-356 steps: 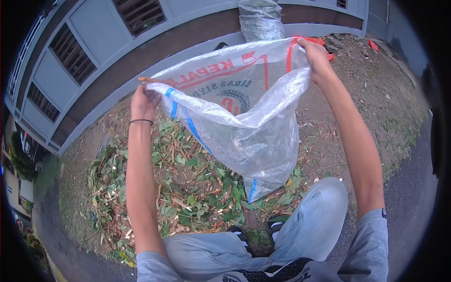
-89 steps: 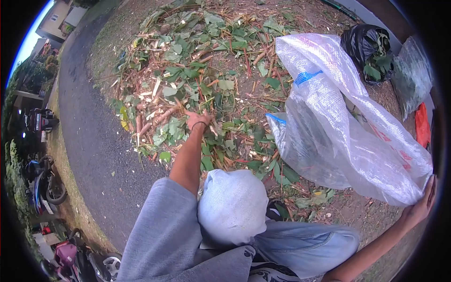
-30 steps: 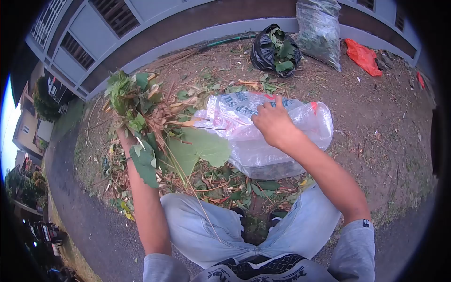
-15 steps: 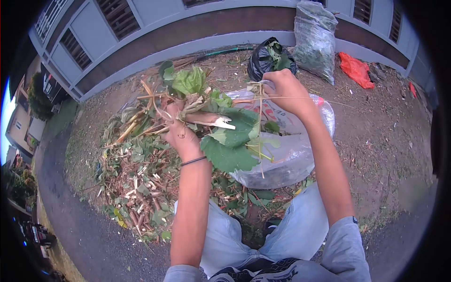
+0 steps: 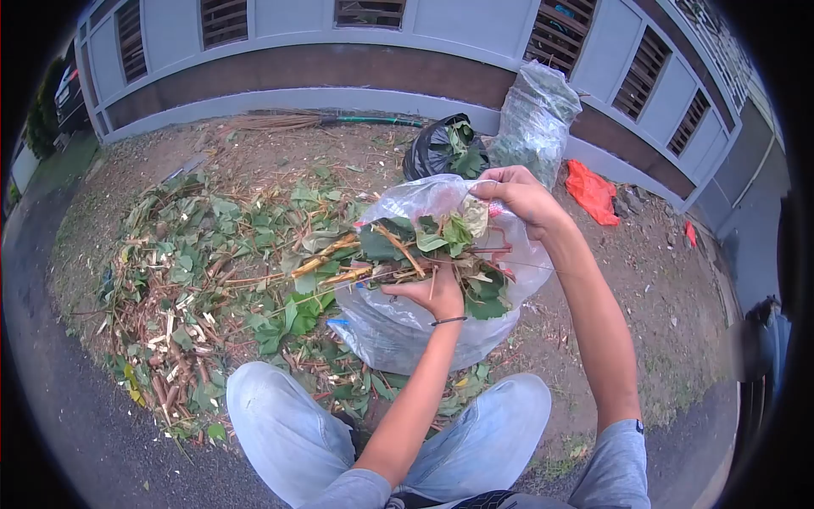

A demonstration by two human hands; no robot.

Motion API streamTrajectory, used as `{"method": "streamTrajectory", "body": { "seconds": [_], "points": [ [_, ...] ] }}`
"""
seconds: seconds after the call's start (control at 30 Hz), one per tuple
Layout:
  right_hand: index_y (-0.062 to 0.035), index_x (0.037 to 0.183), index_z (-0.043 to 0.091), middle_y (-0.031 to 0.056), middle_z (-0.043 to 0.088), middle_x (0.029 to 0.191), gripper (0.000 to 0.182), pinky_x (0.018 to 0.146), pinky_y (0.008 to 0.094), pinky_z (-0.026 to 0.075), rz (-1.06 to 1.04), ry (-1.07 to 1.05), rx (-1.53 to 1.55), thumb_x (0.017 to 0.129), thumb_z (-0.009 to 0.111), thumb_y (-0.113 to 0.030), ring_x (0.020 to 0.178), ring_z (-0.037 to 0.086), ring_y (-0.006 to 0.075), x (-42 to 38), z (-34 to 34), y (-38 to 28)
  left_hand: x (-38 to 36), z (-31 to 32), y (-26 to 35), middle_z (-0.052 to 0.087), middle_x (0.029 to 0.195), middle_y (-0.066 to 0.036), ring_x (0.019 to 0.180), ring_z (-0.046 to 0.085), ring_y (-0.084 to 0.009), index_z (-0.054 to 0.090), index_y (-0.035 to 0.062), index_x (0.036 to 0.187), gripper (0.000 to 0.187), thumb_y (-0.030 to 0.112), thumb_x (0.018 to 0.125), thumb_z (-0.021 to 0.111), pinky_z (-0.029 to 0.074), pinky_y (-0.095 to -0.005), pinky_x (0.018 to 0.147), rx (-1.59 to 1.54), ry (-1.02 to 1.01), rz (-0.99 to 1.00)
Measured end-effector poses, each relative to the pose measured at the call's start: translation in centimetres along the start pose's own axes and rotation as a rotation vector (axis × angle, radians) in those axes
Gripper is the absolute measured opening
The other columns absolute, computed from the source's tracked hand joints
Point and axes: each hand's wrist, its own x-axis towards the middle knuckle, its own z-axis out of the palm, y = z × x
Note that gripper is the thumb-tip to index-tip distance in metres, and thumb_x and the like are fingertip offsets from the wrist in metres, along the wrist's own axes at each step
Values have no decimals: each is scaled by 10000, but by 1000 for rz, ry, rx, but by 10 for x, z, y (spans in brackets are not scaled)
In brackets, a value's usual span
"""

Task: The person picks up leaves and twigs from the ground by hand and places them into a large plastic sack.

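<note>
My left hand (image 5: pixel 434 293) is wrapped round a bundle of leafy stalks (image 5: pixel 398 244), with green leaves and cut yellowish stems sticking out on both sides. It is over the mouth of a clear plastic bag (image 5: pixel 407 341) that lies on the ground before my knees. My right hand (image 5: pixel 524 197) is closed on the bag's upper right rim and pinches the plastic between thumb and fingers. The bundle hides part of the bag's inside. To the left of the bag spreads a heap of cut leaves and woody bits (image 5: pixel 182 288).
Behind the bag stand a black bag with leaves (image 5: pixel 445 148) and a tall, filled translucent sack (image 5: pixel 538 114). An orange-red plastic bag (image 5: pixel 591 192) lies to their right. A stick broom (image 5: pixel 275 121) lies near the wall (image 5: pixel 297 72). Paved ground borders the left side.
My left hand has moved right with the stalks, from over the heap to over the bag. My right hand still grips the rim, and the bag's mouth looks wider. The view has turned.
</note>
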Motion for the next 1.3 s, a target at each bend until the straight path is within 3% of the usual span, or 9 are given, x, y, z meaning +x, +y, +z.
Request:
{"method": "streamTrajectory", "body": {
  "seconds": [0.23,0.63,0.73,0.97,1.03,1.07,1.17,1.23,1.3],
  "points": [
    [-32,793,689,23,650,736,88,625,292,469,79,-93,159,827,696,-112,679,575,93,-4,14,-9,-13,-41,-68,379,1258,-335,1152,427,-510,192,-90,1384,1089,276,631,888,363,-512,1003,896,-320,345],
    [-24,902,656,39,669,812,95,602,263,485,196,48,805,882,663,-117,671,608,103,-50,76,18,44,-16,-171,317,1369,-414,1257,344,-562,207,-84,1466,823,333,870,591,287,-574,1083,1449,-488,497],
    [-7,1000,653,68,692,886,171,642,259,518,223,9,830,898,668,-143,706,646,111,-71,76,16,85,-20,-186,220,1471,-400,1354,242,-560,202,-89,1484,899,442,861,575,194,-593,1125,1317,-742,75],
    [16,1030,646,93,692,929,213,687,294,520,184,66,957,887,652,-142,773,653,160,-11,50,56,137,-49,-107,231,1468,-379,1386,250,-518,98,-31,1515,943,345,859,662,376,-492,1061,1426,-1050,233],
    [9,1020,640,87,685,909,204,655,301,508,231,140,1047,894,640,-151,734,632,166,12,35,96,159,-53,-92,248,1476,-349,1361,304,-510,88,32,1523,992,381,825,701,412,-505,1023,1423,-1599,358],
    [2,1014,642,83,680,889,199,640,305,499,258,185,1092,898,635,-160,713,617,166,9,32,92,170,-55,-84,502,1317,-314,1219,512,-458,329,53,1468,831,398,817,712,480,-516,931,1395,-1612,587],
    [-17,1015,645,85,675,865,211,616,319,481,251,200,1155,907,630,-197,674,590,173,18,17,120,214,-26,-42,689,940,-226,968,661,-387,601,59,1228,498,386,861,679,536,-445,847,1253,-1668,406],
    [-21,1012,649,85,674,865,218,617,326,481,251,176,1113,905,635,-210,666,584,173,15,11,111,226,-11,-17,679,661,-126,734,688,-349,705,61,961,290,337,893,648,553,-448,758,1631,-1456,623],
    [-19,1000,653,93,683,888,226,648,336,502,247,156,1111,904,640,-223,698,610,183,16,11,112,251,-19,-25,689,768,-159,793,683,-354,675,50,1007,350,369,865,675,544,-446,783,1754,-1498,595]
  ]
}}
